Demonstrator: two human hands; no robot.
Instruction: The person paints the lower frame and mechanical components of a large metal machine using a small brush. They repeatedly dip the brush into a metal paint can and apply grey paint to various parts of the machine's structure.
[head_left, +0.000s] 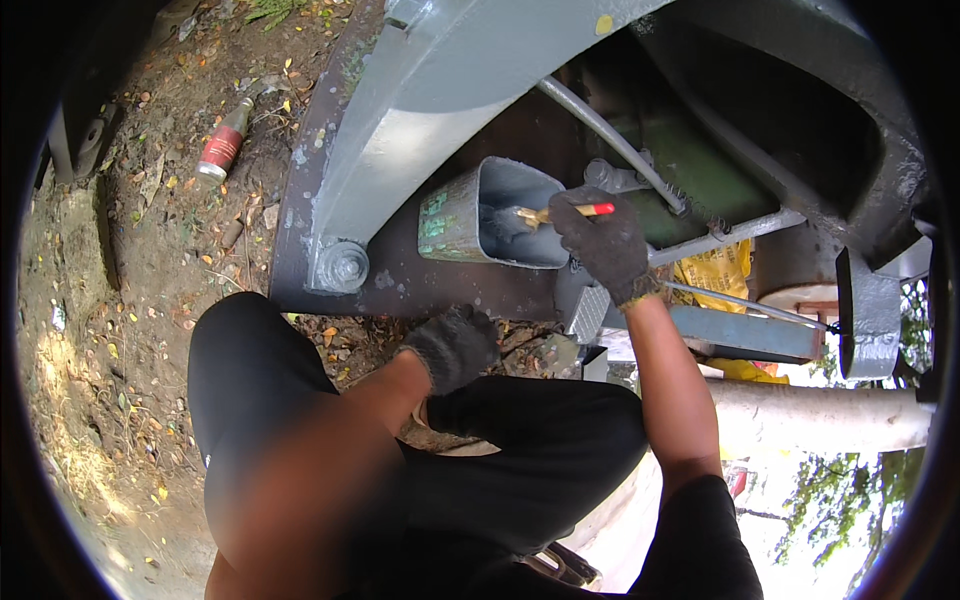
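Observation:
My right hand (603,240), in a dark knitted glove, grips a paintbrush (531,216) with a red handle end. Its bristles are inside a tilted grey container (450,222), whose inner wall is coated with grey paint. Green flecks mark the container's outer side. Lower and to the left, my left hand (455,348), in a matching glove, hangs over the leaf litter near my bent legs. Its fingers are curled, with nothing visible in them.
A grey-painted metal frame (410,130) arches over a dark base plate (400,290) with a bolt (343,267). A thin rod (615,140) crosses the opening. On the dirt at left lies a bottle with a red label (222,150). Yellow sacking (715,277) sits at right.

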